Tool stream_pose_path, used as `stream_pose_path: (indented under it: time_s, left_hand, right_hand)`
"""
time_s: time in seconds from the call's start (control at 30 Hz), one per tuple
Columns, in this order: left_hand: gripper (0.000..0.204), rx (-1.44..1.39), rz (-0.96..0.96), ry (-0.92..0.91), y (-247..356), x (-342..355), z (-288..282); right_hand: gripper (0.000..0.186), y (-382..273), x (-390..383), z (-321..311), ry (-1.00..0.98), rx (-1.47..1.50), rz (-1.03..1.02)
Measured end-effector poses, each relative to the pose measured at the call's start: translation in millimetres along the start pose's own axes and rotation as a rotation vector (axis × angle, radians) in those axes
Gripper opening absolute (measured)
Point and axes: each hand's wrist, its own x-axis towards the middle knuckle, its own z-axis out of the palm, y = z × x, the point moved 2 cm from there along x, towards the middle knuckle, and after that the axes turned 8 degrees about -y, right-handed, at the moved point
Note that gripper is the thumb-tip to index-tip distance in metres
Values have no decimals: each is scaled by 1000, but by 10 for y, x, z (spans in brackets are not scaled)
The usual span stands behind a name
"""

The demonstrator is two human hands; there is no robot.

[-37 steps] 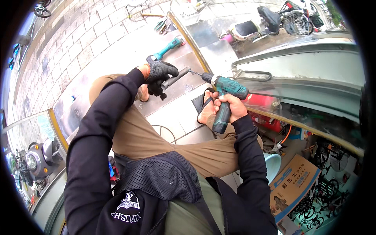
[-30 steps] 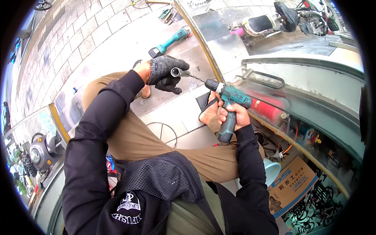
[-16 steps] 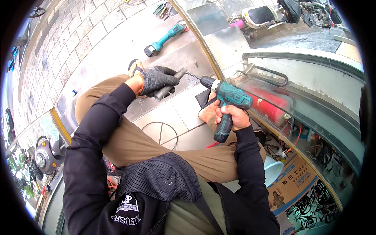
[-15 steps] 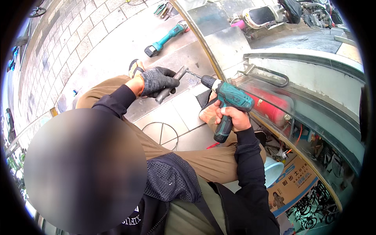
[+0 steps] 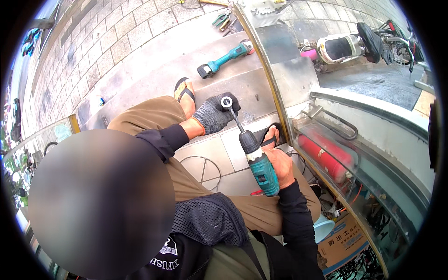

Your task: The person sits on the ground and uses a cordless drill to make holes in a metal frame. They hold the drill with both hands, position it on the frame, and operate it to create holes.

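My left hand [image 5: 215,115], in a dark grey knit glove, is closed around a grey metal tube [image 5: 227,100]. The tube's round open end faces up, while most of its length is hidden by the hand. My bare right hand [image 5: 282,167] grips a teal and black cordless drill [image 5: 264,173]; its handle is out of sight beneath the body. From the black chuck, a drill bit [image 5: 236,120] runs up and left to the tube's side near the open end. Whether the tip touches the tube or has entered it, I cannot tell.
Beyond my hands, a teal angle grinder [image 5: 226,59] lies on the stone step near green-handled pliers [image 5: 221,18]. To the right stand a glass panel's frame [image 5: 266,70], a red cylinder [image 5: 325,156] behind glass, and a cardboard box [image 5: 343,242]. A wire hoop [image 5: 219,173] rests on the tiles.
The tube has turned from lying slantwise to showing its open end. My right hand has swung the drill from pointing left to pointing away from me. The whole view has shifted.
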Motion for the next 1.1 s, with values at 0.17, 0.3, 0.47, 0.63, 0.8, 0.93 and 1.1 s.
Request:
stream_pose_path:
  time_s: [0.17,0.3,0.47,0.63,0.8,0.93,1.1]
  left_hand:
    - [13,117,168,24,-74,62,-82]
    - [13,68,20,29,-3,49,-98]
    - [11,139,160,121,-247,55,-177]
    - [17,605,43,233,309,30,-200]
    - [25,678,181,172,741,-88,-184]
    - [20,768,245,96,1066,-206,-67]
    - [19,881,281,44,1106,-253,-34]
  right_hand:
    - [48,-16,98,22,-6,-4,-28]
    - [49,-20,154,45,-31,43,-15]
    - [45,26,190,99,-70,117,53]
    - [38,102,69,16,-135,527,369]
    - [57,237,193,-66,29,1722,625]
    - [44,518,-99,28,6,1924,658]
    - [42,532,-99,6,-26,1965,656]
